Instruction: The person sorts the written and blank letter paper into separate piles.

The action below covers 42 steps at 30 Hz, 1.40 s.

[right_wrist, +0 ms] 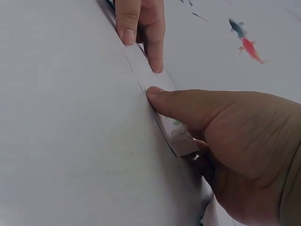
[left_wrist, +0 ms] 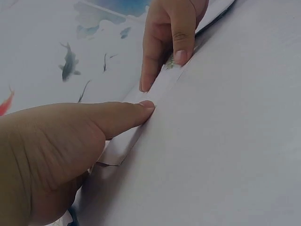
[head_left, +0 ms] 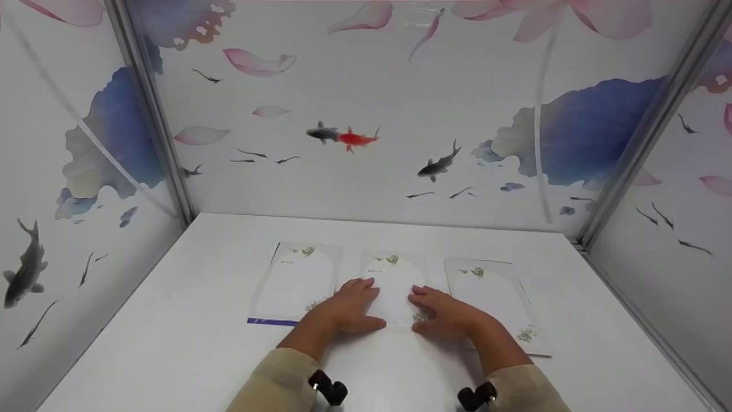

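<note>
A white printed sheet (head_left: 394,274) with small green plant drawings lies flat in the middle of the table. On its left part rests my left hand (head_left: 351,306), fingers stretched forward and thumb pointing inward. My right hand (head_left: 443,312) lies over its right part, with the thumb near the front edge. Both thumbs (left_wrist: 143,107) touch the sheet close to that edge in the left wrist view. From the right wrist view, a near corner of the paper (right_wrist: 186,148) shows beside my right hand. Part of the sheet is covered by the hands.
To the left lies a similar white pad (head_left: 294,283) with a blue strip (head_left: 271,321) along its front edge. Another similar pad (head_left: 486,297) lies to the right, partly under my right forearm. Patterned panels (head_left: 389,103) enclose the white table (head_left: 171,332) at back and sides.
</note>
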Each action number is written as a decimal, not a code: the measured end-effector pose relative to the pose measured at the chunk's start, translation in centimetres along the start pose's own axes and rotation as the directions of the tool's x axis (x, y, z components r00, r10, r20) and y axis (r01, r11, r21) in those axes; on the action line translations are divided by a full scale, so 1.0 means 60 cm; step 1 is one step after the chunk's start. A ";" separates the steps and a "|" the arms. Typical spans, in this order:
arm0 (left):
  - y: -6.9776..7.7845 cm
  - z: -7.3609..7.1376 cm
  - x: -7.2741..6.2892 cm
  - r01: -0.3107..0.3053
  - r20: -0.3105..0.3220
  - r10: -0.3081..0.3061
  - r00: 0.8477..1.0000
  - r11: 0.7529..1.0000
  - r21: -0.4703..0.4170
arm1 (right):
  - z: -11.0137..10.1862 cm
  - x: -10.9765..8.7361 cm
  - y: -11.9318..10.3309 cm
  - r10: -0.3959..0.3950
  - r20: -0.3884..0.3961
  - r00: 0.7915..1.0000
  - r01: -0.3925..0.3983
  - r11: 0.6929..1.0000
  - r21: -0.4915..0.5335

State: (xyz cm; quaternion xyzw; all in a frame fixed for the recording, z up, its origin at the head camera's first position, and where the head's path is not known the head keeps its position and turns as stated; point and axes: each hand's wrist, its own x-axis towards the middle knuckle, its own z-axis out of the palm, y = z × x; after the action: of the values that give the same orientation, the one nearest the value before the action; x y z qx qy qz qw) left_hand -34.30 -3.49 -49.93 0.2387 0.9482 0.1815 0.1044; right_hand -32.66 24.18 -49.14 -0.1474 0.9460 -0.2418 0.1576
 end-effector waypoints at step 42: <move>0.014 0.009 0.013 0.111 -0.256 -0.148 0.955 0.982 -0.152 | 0.017 0.022 -0.021 0.202 -0.330 0.922 -0.132 0.966 0.224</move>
State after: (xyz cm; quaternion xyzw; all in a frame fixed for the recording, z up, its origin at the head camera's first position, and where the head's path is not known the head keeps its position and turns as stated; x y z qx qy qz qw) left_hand -34.50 -2.26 -50.17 0.1416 0.9527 0.2689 0.0036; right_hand -33.23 22.25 -49.63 -0.0041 0.9393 -0.3425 0.0208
